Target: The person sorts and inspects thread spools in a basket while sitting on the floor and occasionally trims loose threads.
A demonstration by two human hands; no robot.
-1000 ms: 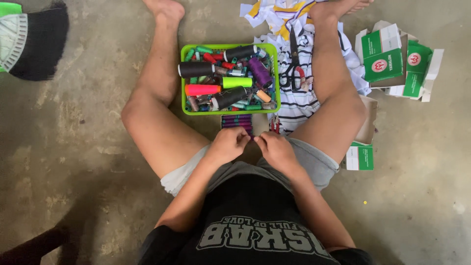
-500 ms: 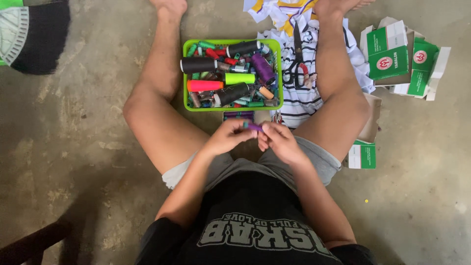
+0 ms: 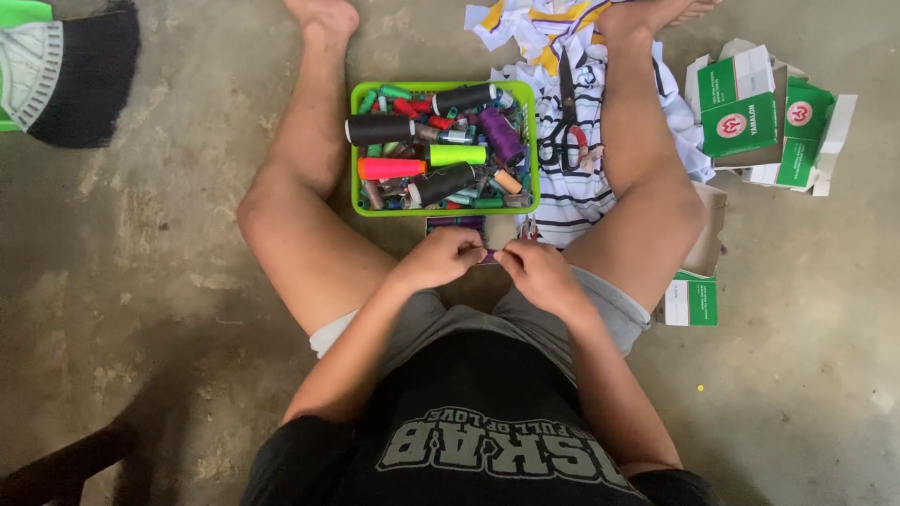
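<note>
Where both fingertips meet, a purple spool sits between left hand and right hand.

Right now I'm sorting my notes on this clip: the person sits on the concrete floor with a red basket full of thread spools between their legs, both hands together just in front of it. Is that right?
Not quite: the basket is bright green, not red, as the head view shows. The rest holds: it is full of thread spools, it sits between the legs on the concrete floor, and the left hand and right hand meet just in front of it.
</note>
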